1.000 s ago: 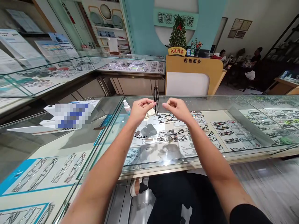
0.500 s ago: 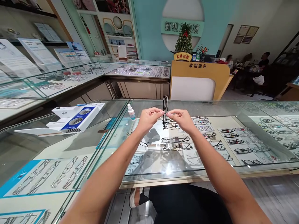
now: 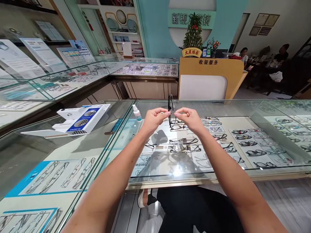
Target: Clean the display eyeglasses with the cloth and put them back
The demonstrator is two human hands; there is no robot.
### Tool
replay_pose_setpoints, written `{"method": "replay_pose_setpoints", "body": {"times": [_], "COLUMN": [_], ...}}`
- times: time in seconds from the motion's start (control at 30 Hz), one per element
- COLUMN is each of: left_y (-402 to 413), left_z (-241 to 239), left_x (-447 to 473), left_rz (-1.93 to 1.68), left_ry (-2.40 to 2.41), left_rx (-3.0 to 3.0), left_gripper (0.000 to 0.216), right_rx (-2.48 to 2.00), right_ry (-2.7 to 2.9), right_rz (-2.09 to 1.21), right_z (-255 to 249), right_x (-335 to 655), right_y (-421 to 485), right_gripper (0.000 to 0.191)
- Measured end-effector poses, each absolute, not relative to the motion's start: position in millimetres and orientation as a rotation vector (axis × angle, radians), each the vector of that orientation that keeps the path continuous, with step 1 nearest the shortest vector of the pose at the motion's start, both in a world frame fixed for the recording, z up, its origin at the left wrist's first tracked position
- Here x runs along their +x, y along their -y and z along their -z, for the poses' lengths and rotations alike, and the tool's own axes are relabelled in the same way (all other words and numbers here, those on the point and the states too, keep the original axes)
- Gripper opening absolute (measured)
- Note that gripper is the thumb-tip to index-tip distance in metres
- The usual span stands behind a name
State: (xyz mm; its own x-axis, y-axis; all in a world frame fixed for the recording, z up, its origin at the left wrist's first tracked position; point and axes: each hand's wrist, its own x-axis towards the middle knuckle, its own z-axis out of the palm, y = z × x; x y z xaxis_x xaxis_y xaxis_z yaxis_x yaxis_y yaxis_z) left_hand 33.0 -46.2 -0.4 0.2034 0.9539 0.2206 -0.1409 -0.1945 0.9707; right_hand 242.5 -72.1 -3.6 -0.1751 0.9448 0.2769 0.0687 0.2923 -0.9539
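Note:
A pair of dark-rimmed eyeglasses [image 3: 169, 103] is held up on edge above the glass counter, with its front turned nearly side-on to me. My left hand [image 3: 155, 119] pinches the black rim between thumb and fingertips. From the other side, my right hand [image 3: 190, 118] is closed in a pinch at the thinner right edge of the eyeglasses; its exact hold is too small to make out. Beyond my left hand, a small white spray bottle [image 3: 137, 113] stands on the counter top.
A glass display counter [image 3: 155, 178] spans the front, with rows of eyeglasses under its top. An opened white and blue box [image 3: 85, 120] lies on the left counter. Farther back stand a wooden cashier desk [image 3: 234, 74] and a potted plant [image 3: 193, 35]. People sit at the far right.
The eyeglasses have turned slightly, so a thinner edge now shows apart from the black rim. Both hands still pinch them. The view has shifted slightly.

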Motion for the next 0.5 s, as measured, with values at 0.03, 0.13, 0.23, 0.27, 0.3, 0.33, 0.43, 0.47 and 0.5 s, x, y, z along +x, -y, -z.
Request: {"method": "replay_pose_setpoints", "body": {"times": [0.03, 0.13, 0.23, 0.27, 0.3, 0.33, 0.43, 0.47, 0.5], "left_y": [46, 43, 41, 41, 41, 41, 42, 42, 43], "left_z": [0, -1, 0, 1, 2, 2, 4, 4, 4], "left_x": [33, 30, 28, 27, 26, 26, 25, 25, 25], "left_rz": [-1.250, -1.263, -1.261, -1.250, -1.234, -1.214, -1.166, -1.169, -1.183], "left_ry": [-0.868, -0.931, -0.999, -1.017, -1.031, -1.043, -1.061, -1.061, -1.057], "left_rx": [1.374, 1.422, 1.478, 1.496, 1.515, 1.535, 1.574, 1.574, 1.571], "left_gripper": [0.056, 0.057, 0.058, 0.059, 0.060, 0.061, 0.061, 0.061, 0.060], "right_rx": [-1.012, -1.173, -1.339, -1.384, -1.420, -1.448, -1.483, -1.475, -1.454], "right_ry": [1.534, 1.566, 1.525, 1.498, 1.470, 1.446, 1.418, 1.415, 1.413], "right_rz": [-0.964, -0.529, -0.155, -0.077, -0.011, 0.043, 0.132, 0.143, 0.143], "right_z": [3, -1, -3, -4, -5, -5, -6, -6, -6], "right_x": [244, 252, 261, 264, 267, 269, 271, 270, 269], "right_y": [73, 75, 76, 76, 76, 76, 76, 77, 78], "right_gripper": [0.051, 0.033, 0.028, 0.029, 0.030, 0.031, 0.032, 0.033, 0.034]}}
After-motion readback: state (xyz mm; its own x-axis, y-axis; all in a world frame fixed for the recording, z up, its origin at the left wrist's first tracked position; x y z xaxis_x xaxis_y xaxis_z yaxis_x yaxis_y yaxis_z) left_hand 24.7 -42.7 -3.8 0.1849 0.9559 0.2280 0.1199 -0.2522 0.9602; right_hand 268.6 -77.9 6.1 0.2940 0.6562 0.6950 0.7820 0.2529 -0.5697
